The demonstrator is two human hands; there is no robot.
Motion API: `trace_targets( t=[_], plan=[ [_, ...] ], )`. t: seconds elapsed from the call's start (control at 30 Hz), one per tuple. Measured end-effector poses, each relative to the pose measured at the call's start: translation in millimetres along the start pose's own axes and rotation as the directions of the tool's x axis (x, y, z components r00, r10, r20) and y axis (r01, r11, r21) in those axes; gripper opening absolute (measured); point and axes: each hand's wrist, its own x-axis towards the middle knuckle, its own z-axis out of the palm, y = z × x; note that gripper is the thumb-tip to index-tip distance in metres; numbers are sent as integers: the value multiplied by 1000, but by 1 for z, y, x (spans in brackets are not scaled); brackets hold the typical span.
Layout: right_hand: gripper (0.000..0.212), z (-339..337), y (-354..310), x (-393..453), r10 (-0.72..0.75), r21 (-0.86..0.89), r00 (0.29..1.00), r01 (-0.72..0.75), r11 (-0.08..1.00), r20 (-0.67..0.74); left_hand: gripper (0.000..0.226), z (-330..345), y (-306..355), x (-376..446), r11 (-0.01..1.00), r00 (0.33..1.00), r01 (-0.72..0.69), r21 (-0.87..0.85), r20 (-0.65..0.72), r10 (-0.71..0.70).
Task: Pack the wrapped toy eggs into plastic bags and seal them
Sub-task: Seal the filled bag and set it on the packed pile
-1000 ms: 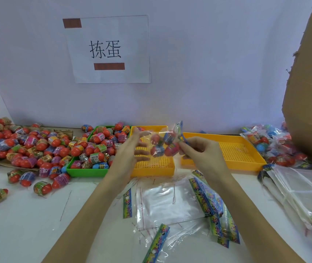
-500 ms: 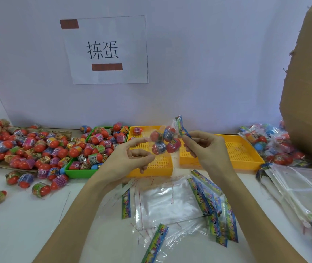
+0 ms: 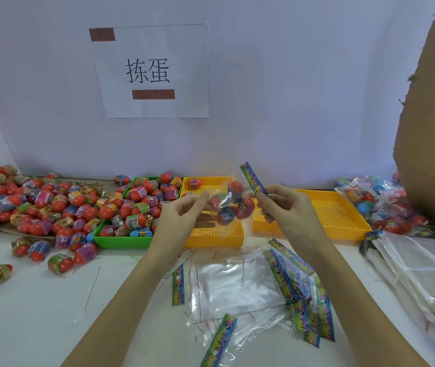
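A person's right hand (image 3: 288, 207) pinches the printed header strip (image 3: 253, 178) of a clear plastic bag (image 3: 224, 207), while the left hand (image 3: 182, 215) pinches the bag's opposite edge between thumb and fingertips. The bag hangs in the air between them above a yellow tray (image 3: 211, 239), holding a cluster of wrapped toy eggs (image 3: 231, 205). The step in hand appears to be closing the bag; doing it well likely means keeping the eggs settled low, pulling the mouth flat and pressing the flap down squarely so no film wrinkles under the seal. Empty bags (image 3: 237, 284) lie on the white table (image 3: 39, 313) below. A green tray (image 3: 121, 241) of loose eggs sits left; filled bags (image 3: 377, 205) pile up at right.
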Motion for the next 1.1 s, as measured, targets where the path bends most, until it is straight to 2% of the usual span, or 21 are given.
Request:
trace_targets(
  t=[0.1, 0.2, 0.27, 0.33, 0.4, 0.5, 0.53, 0.6, 0.7, 0.83, 1.0, 1.1],
  plan=[
    [13, 0, 1, 0, 7, -38, 999, -6, 999, 39, 31, -5, 1, 0, 999, 999, 23, -30, 25, -22],
    [13, 0, 2, 0, 23, -48, 1000, -22, 999, 15, 23, -7, 5, 0, 993, 992, 88, -82, 96, -80],
    [16, 3, 0, 0, 73, 83, 997, -71, 994, -22, 13, -6, 5, 0, 982, 991, 102, -158, 103, -86],
    [33, 10, -1, 1, 177, 305, 984, -163, 938, -18, 4, -3, 3, -1, 953, 991, 123, -276, 89, -102],
    [50, 14, -1, 2, 280, 367, 957, -290, 884, 81, 2, -1, 2, -1, 920, 990, 135, -369, 76, -115],
    [55, 17, 1, -2, 312, 217, 893, -391, 894, 323, 7, 1, 2, -3, 923, 996, 86, -374, 5, -91],
    [51, 18, 1, -4, 295, 193, 889, -377, 906, 351, 11, 1, 3, -3, 930, 996, 69, -360, -20, -82],
    [37, 19, 2, -7, 256, 175, 911, -323, 930, 322, 13, 2, 3, -2, 929, 995, 77, -362, -33, -95],
    [25, 20, 3, -7, 212, 148, 933, -263, 954, 289, 6, 0, 4, 0, 896, 986, 158, -416, 19, -165],
    [22, 19, 4, -6, 175, 110, 946, -211, 971, 274, 15, -2, 5, 2, 876, 971, 240, -418, 91, -222],
    [26, 17, 3, -6, 168, 121, 952, -204, 972, 255, 14, -4, 4, 3, 921, 983, 179, -345, 14, -186],
    [26, 15, 2, -6, 161, 173, 948, -214, 961, 276, 18, -5, 4, 3, 881, 972, 221, -419, 16, -236]
  ],
)
